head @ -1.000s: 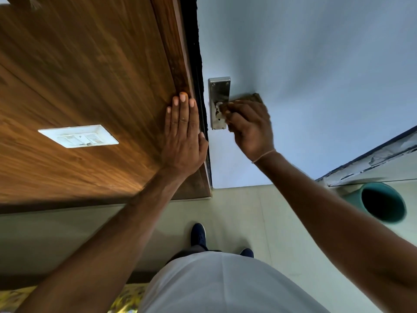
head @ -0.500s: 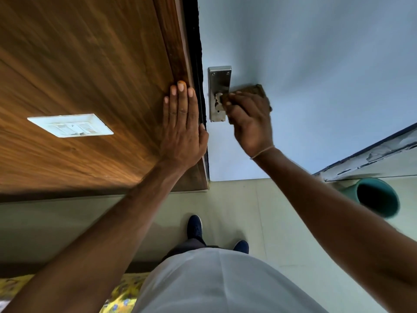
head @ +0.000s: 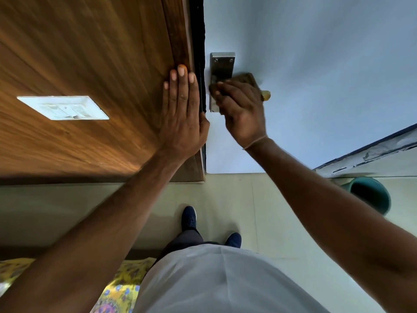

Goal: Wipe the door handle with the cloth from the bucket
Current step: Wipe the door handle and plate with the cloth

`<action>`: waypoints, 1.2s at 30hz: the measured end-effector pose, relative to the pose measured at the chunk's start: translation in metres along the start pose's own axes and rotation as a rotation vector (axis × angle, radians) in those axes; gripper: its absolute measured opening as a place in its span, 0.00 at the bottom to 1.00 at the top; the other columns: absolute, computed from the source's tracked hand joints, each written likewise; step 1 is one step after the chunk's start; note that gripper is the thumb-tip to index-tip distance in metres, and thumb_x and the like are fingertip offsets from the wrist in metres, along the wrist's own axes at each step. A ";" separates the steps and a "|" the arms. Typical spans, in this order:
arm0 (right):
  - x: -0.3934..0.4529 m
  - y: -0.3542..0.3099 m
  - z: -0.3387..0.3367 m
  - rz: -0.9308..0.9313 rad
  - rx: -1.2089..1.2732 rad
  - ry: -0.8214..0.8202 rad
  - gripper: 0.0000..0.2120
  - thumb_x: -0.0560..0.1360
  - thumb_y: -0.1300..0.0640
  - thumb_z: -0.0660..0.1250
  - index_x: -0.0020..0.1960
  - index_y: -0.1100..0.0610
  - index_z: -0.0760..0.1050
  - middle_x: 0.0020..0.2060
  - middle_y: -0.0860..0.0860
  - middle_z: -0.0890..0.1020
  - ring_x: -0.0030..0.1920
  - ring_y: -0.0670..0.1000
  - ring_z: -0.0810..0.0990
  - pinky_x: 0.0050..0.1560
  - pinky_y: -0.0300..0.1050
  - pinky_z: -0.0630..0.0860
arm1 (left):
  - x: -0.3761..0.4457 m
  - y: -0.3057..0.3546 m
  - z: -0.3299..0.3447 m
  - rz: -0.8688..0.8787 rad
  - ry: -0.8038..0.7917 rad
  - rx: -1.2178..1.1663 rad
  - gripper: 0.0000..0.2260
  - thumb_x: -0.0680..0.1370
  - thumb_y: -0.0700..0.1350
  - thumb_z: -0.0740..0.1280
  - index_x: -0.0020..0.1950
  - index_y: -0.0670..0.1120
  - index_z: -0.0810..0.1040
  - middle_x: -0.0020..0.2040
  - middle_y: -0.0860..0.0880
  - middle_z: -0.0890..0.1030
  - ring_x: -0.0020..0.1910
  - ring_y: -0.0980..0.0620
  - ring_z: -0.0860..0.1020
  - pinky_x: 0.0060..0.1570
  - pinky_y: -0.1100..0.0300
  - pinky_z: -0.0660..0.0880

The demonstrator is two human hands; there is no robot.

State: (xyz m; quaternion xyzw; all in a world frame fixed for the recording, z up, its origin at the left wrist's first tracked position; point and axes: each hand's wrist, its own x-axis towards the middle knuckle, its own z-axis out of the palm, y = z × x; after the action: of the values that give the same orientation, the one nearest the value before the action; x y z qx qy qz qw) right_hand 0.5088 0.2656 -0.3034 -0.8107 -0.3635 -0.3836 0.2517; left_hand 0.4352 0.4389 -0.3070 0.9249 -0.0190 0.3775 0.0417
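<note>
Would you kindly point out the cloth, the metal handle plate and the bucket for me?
cloth point(head: 247, 79): head view, on the brown corner showing above the right hand's fingers.
handle plate point(head: 222, 64): head view, on the bare upper part below its two screws.
bucket point(head: 383, 197): head view, on its teal rim.

left hand point(head: 182, 114) was flat, palm down, fingers straight and together, thumb tucked at the side, arm extended. right hand point(head: 242, 111) was curled, fingers bent in a grip, motion-blurred, thin band at the wrist, forearm reaching in from lower right.
</note>
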 end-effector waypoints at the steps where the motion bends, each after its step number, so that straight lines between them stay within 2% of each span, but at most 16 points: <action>1: 0.003 -0.002 0.002 -0.032 0.009 -0.009 0.06 0.84 0.64 0.71 0.56 0.62 0.87 0.59 0.59 0.88 0.61 0.62 0.86 0.62 0.58 0.81 | 0.000 0.000 0.000 -0.002 0.002 -0.002 0.38 0.80 0.44 0.71 0.84 0.33 0.57 0.82 0.28 0.66 0.83 0.31 0.61 0.84 0.36 0.60; 3: 0.002 0.009 -0.006 -0.060 0.004 -0.041 0.06 0.84 0.64 0.71 0.57 0.62 0.87 0.60 0.59 0.88 0.62 0.63 0.86 0.62 0.60 0.82 | 0.001 0.001 0.000 -0.002 0.009 -0.005 0.38 0.80 0.43 0.71 0.84 0.32 0.58 0.82 0.28 0.66 0.83 0.30 0.62 0.85 0.35 0.60; 8: -0.020 0.054 -0.042 0.031 -0.054 -0.001 0.04 0.81 0.65 0.75 0.55 0.62 0.88 0.59 0.58 0.88 0.60 0.63 0.86 0.64 0.60 0.80 | 0.000 0.003 -0.004 -0.007 0.002 0.026 0.38 0.79 0.42 0.71 0.85 0.32 0.59 0.83 0.29 0.65 0.84 0.30 0.62 0.85 0.36 0.60; 15: -0.001 0.002 -0.009 0.075 -0.107 -0.041 0.08 0.81 0.66 0.72 0.58 0.59 0.87 0.58 0.57 0.88 0.59 0.61 0.86 0.61 0.54 0.81 | 0.001 0.006 -0.004 -0.023 -0.017 0.023 0.40 0.79 0.43 0.72 0.85 0.32 0.58 0.84 0.28 0.63 0.85 0.30 0.61 0.86 0.35 0.60; 18: -0.002 0.012 -0.022 0.025 -0.115 -0.081 0.06 0.82 0.65 0.71 0.57 0.60 0.85 0.59 0.58 0.88 0.60 0.62 0.86 0.61 0.57 0.81 | 0.000 0.006 -0.003 -0.023 -0.018 0.020 0.40 0.80 0.44 0.72 0.85 0.32 0.56 0.84 0.29 0.62 0.85 0.31 0.59 0.86 0.37 0.57; 21: -0.013 0.041 -0.046 0.047 -0.098 -0.031 0.05 0.81 0.66 0.74 0.56 0.60 0.86 0.58 0.57 0.88 0.59 0.61 0.86 0.65 0.57 0.80 | -0.001 0.008 -0.004 -0.030 -0.028 0.025 0.41 0.80 0.45 0.71 0.86 0.33 0.55 0.85 0.29 0.61 0.86 0.31 0.58 0.87 0.38 0.55; 26: -0.012 0.046 -0.045 0.108 -0.082 -0.039 0.09 0.82 0.65 0.71 0.59 0.58 0.86 0.56 0.53 0.89 0.58 0.58 0.87 0.65 0.58 0.79 | -0.001 0.010 -0.008 -0.034 -0.038 0.024 0.41 0.79 0.45 0.71 0.86 0.33 0.54 0.85 0.29 0.60 0.86 0.31 0.57 0.87 0.38 0.55; 30: 0.004 0.019 -0.021 0.029 -0.090 -0.099 0.15 0.82 0.65 0.70 0.66 0.57 0.85 0.59 0.55 0.88 0.58 0.60 0.86 0.62 0.58 0.79 | 0.000 0.008 -0.010 -0.031 -0.044 0.010 0.42 0.78 0.43 0.72 0.86 0.32 0.55 0.85 0.29 0.60 0.86 0.32 0.56 0.87 0.38 0.54; 33: 0.002 0.024 -0.026 0.014 -0.099 -0.132 0.19 0.80 0.64 0.71 0.71 0.56 0.82 0.62 0.55 0.87 0.59 0.61 0.84 0.63 0.57 0.78 | 0.000 0.007 -0.011 -0.018 -0.039 0.012 0.42 0.78 0.42 0.71 0.86 0.33 0.55 0.86 0.30 0.60 0.86 0.32 0.56 0.87 0.39 0.54; 36: -0.021 0.048 -0.045 0.125 -0.158 -0.148 0.22 0.78 0.62 0.74 0.71 0.52 0.82 0.66 0.53 0.85 0.63 0.61 0.83 0.64 0.56 0.77 | -0.001 0.005 -0.013 -0.014 -0.052 0.005 0.41 0.78 0.42 0.70 0.86 0.33 0.55 0.86 0.30 0.59 0.87 0.33 0.55 0.88 0.39 0.54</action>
State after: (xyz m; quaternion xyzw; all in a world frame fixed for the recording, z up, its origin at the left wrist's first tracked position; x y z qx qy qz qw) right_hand 0.5177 0.1972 -0.3004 -0.8753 -0.2983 -0.3339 0.1829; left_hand 0.4250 0.4348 -0.2977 0.9347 -0.0129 0.3529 0.0416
